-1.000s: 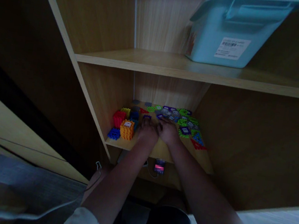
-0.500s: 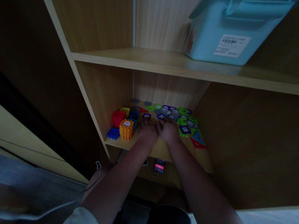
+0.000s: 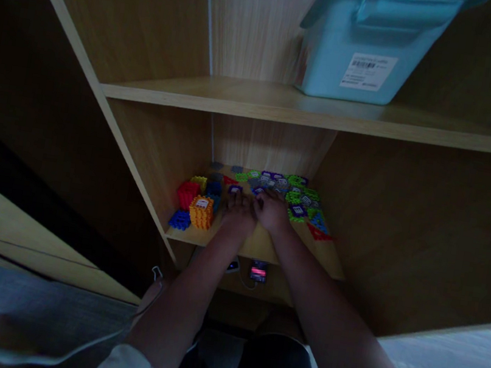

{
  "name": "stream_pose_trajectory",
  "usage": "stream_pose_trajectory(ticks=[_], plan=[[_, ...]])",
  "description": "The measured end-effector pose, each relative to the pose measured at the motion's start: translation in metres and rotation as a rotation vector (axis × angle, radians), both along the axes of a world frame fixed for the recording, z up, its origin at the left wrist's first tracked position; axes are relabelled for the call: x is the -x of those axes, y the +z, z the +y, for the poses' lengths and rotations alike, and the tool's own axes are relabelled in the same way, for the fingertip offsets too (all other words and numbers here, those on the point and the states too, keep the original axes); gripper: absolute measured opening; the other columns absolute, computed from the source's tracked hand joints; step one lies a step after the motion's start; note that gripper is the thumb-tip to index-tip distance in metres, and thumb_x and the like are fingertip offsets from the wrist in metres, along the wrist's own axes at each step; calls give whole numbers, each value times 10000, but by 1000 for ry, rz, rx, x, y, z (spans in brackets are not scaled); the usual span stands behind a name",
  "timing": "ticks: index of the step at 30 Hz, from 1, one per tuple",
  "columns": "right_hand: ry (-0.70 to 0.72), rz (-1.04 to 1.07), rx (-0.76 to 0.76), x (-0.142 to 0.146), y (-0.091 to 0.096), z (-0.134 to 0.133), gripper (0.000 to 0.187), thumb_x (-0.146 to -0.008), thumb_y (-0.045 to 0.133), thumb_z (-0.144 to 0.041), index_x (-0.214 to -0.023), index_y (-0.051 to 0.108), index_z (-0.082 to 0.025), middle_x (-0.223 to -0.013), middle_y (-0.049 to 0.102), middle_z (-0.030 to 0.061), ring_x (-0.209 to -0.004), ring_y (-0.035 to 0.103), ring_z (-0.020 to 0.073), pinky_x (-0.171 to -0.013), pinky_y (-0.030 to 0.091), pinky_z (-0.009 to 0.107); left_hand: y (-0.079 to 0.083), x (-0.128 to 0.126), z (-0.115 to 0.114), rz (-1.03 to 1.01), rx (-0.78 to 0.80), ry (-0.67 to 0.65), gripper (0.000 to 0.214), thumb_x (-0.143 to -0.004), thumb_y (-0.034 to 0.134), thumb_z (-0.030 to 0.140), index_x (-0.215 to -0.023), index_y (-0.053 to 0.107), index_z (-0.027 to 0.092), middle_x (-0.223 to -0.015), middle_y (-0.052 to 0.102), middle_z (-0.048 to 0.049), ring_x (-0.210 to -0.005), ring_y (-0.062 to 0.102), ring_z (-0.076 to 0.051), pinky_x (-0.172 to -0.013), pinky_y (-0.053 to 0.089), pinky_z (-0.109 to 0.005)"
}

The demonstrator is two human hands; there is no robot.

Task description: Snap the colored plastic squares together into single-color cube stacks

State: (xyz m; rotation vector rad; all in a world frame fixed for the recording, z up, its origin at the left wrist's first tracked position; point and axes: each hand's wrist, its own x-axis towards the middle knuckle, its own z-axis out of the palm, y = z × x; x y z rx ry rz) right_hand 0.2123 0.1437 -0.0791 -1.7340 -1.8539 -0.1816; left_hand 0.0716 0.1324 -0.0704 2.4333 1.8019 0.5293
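Note:
Both my hands reach into the lower shelf compartment [image 3: 263,249] of a wooden cabinet. My left hand [image 3: 237,215] and my right hand [image 3: 272,210] rest side by side, fingers curled down over a small purple toothed tile [image 3: 235,189] at the edge of a pile of flat coloured plastic tiles [image 3: 293,192]. The grip itself is too dark and small to make out. To the left of my left hand stand an orange assembled cube [image 3: 201,211], a red cube [image 3: 187,192], a yellow piece [image 3: 200,181] and a blue piece [image 3: 180,219].
A light blue lidded plastic box [image 3: 358,47] with a white label sits on the upper shelf [image 3: 238,106]. Below the lower shelf a small device with a red-lit screen [image 3: 259,270] hangs on a cable. An open cabinet door [image 3: 13,223] stands at the left.
The view has drifted slightly, shifting everything left. My hands stay close together at the same spot by the tiles.

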Motion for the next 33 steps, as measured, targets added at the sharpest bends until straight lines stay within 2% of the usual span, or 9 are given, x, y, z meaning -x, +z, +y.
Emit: stream_pose_trajectory(ticks=[6, 10, 12, 15, 17, 19, 24, 28, 33], plan=[[-4, -9, -10, -3, -4, 2, 214, -1005, 599, -270, -1022, 806, -219, -1160, 798, 139, -1158, 687, 298, -1144, 468, 451, 0, -1, 2, 14, 35, 13, 637, -1064, 441, 404, -1601, 476, 63, -1766, 309, -246, -1651, 291, -388, -1331, 263, -563], [0, 39, -70, -3, -6, 3, 301, -997, 602, -260, -1223, 788, -190, -1308, 775, 159, -1240, 678, 315, -1182, 463, 455, 1, -2, 0, 4, 20, 24, 625, -1067, 459, 415, -1569, 496, 45, -1757, 319, -263, -1642, 303, -403, -1328, 272, -566], [-12, 97, -111, -5, -4, 4, 360, -996, 574, -245, -1289, 767, -166, -1351, 759, 167, -1278, 670, 318, -1196, 466, 457, 3, -2, -1, -14, -13, 13, 592, -1065, 481, 411, -1539, 520, 59, -1734, 370, -259, -1613, 350, -405, -1304, 317, -568], [-45, 302, -187, -13, -2, 3, 398, -1013, 503, -250, -1313, 754, -177, -1328, 776, 143, -1250, 702, 291, -1160, 514, 443, 9, 1, -4, -87, -95, -13, 473, -1057, 528, 376, -1447, 583, 115, -1591, 553, -230, -1473, 513, -367, -1197, 456, -499], [-75, 483, -215, -20, -1, 2, 398, -1029, 487, -315, -1291, 758, -190, -1228, 812, 123, -1137, 752, 279, -1063, 578, 433, 15, 4, -5, -131, -143, -46, 374, -1050, 569, 355, -1362, 629, 158, -1467, 638, -195, -1372, 579, -334, -1138, 497, -445], [-81, 652, -218, -26, -1, 0, 405, -1031, 496, -411, -1231, 772, -192, -1105, 834, 109, -999, 779, 274, -951, 618, 418, 18, 6, -6, -154, -175, -111, 316, -1038, 616, 338, -1315, 651, 188, -1446, 646, -166, -1349, 584, -314, -1145, 488, -424], [80, 926, -119, -24, -2, -1, 500, -975, 561, -648, -1010, 784, -202, -842, 796, 63, -761, 743, 234, -761, 617, 359, 20, 5, -8, -210, -224, -268, 357, -1035, 641, 255, -1390, 631, 228, -1536, 595, -115, -1406, 552, -278, -1209, 448, -408], [221, 1031, -64, -16, 0, -1, 545, -856, 692, -772, -849, 745, -230, -790, 765, 43, -710, 702, 216, -710, 592, 341, 19, 5, -7, -315, -288, -281, 278, -1050, 621, 236, -1324, 668, 224, -1451, 641, -115, -1351, 594, -275, -1167, 492, -405], [266, 1103, -97, -14, 1, 1, 484, -760, 840, -690, -772, 635, -253, -677, 688, -1, -630, 624, 181, -661, 537, 326, 18, 6, -4, -426, -325, -214, 222, -1009, 661, 177, -1227, 693, 200, -1402, 648, -137, -1293, 623, -270, -1121, 524, -393]])
